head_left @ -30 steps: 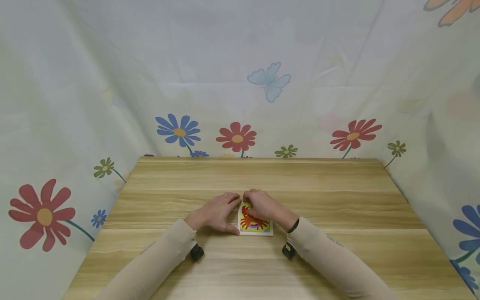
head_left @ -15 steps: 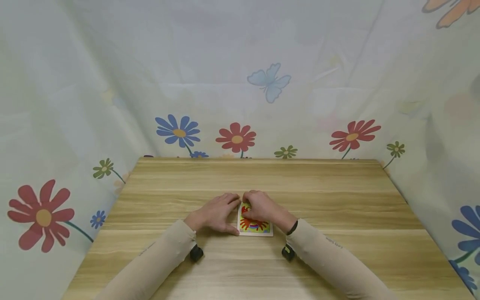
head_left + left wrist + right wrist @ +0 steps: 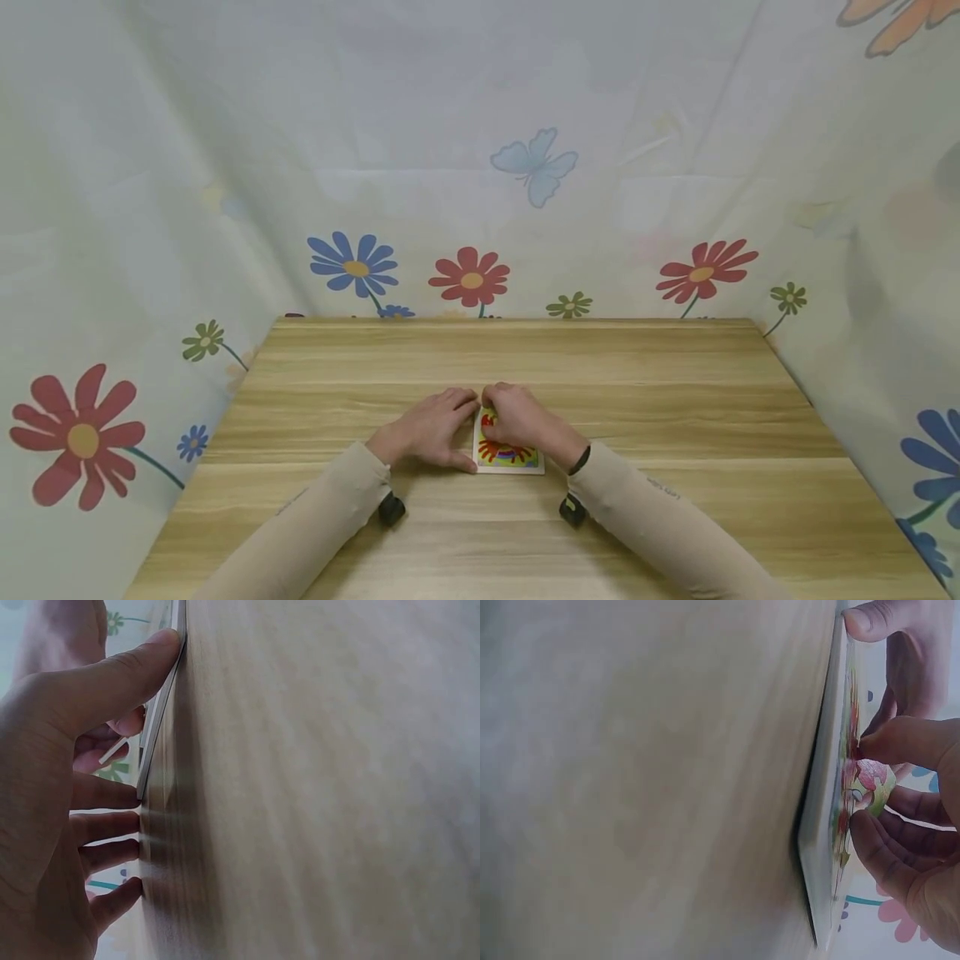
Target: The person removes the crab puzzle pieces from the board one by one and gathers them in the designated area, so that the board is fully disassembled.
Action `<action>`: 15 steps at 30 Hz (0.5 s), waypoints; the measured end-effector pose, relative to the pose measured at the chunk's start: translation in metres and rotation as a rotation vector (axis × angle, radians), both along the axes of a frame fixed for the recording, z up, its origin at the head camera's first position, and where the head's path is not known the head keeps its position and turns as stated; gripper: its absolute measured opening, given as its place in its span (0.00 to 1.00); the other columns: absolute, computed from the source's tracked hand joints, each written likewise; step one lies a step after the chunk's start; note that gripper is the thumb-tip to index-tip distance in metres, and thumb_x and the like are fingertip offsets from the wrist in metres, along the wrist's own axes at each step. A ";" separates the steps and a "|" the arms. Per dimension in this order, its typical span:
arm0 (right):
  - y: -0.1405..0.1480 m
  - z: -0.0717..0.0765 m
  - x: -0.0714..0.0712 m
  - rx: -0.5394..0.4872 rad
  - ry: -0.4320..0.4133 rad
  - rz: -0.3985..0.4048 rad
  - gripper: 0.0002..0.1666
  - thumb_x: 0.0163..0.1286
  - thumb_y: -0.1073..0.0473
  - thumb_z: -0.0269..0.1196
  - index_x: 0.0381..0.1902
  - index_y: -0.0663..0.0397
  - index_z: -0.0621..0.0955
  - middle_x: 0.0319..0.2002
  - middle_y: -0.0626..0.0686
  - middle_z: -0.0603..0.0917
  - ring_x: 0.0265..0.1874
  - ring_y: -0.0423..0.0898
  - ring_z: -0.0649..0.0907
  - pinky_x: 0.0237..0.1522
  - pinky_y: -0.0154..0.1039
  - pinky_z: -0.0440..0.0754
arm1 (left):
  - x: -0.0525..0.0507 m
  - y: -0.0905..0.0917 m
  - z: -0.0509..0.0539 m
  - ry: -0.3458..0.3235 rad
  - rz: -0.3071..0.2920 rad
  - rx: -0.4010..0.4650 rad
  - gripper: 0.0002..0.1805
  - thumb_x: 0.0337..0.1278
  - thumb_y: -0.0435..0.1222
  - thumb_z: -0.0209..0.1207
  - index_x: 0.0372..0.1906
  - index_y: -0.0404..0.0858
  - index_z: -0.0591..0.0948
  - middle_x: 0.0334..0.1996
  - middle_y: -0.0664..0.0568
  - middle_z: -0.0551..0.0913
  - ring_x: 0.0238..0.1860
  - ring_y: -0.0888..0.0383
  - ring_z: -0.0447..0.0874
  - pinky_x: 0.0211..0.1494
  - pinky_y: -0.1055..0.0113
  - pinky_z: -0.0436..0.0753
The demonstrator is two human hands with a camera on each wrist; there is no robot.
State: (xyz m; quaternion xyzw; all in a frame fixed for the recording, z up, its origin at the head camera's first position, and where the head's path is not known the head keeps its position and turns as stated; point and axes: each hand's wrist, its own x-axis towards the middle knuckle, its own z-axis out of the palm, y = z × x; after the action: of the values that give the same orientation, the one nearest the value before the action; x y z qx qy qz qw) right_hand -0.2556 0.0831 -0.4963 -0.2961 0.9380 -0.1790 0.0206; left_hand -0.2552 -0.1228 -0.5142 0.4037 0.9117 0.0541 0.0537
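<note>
A crab-picture puzzle board (image 3: 510, 470) is being kept between the hands, its longer side impossible to tell. Directly over it, a loose piece (image 3: 877, 781) is being pinched by the nearer right hand (image 3: 521, 419). Its left edge is being steadied by the left hand (image 3: 431, 429), thumb and fingers spread, fingertips meeting the wooden table (image 3: 480, 542).

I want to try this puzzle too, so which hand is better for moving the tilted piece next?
Probably the right hand: it holds the tilted piece over the picture board. The left hand touches the board's left edge, so it seems better for keeping the board steady.
</note>
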 end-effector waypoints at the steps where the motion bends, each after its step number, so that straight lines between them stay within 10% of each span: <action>1: 0.000 -0.001 0.000 0.001 0.009 0.000 0.19 0.52 0.54 0.70 0.40 0.54 0.80 0.33 0.48 0.79 0.29 0.41 0.76 0.32 0.33 0.77 | 0.000 0.000 0.000 0.001 0.000 0.001 0.59 0.42 0.75 0.57 0.72 0.37 0.64 0.71 0.45 0.63 0.72 0.51 0.58 0.73 0.54 0.63; 15: -0.001 0.000 0.001 -0.007 0.037 -0.016 0.20 0.50 0.54 0.71 0.41 0.55 0.81 0.35 0.49 0.80 0.29 0.42 0.77 0.33 0.35 0.78 | 0.003 0.000 0.003 -0.004 -0.004 0.013 0.59 0.42 0.73 0.58 0.72 0.36 0.64 0.71 0.44 0.64 0.72 0.50 0.58 0.73 0.53 0.64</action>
State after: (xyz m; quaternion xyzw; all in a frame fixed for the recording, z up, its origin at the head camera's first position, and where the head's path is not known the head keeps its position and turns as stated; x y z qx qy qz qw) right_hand -0.2544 0.0819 -0.4967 -0.2920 0.9399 -0.1768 0.0007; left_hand -0.2527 -0.1224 -0.5114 0.4056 0.9105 0.0607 0.0528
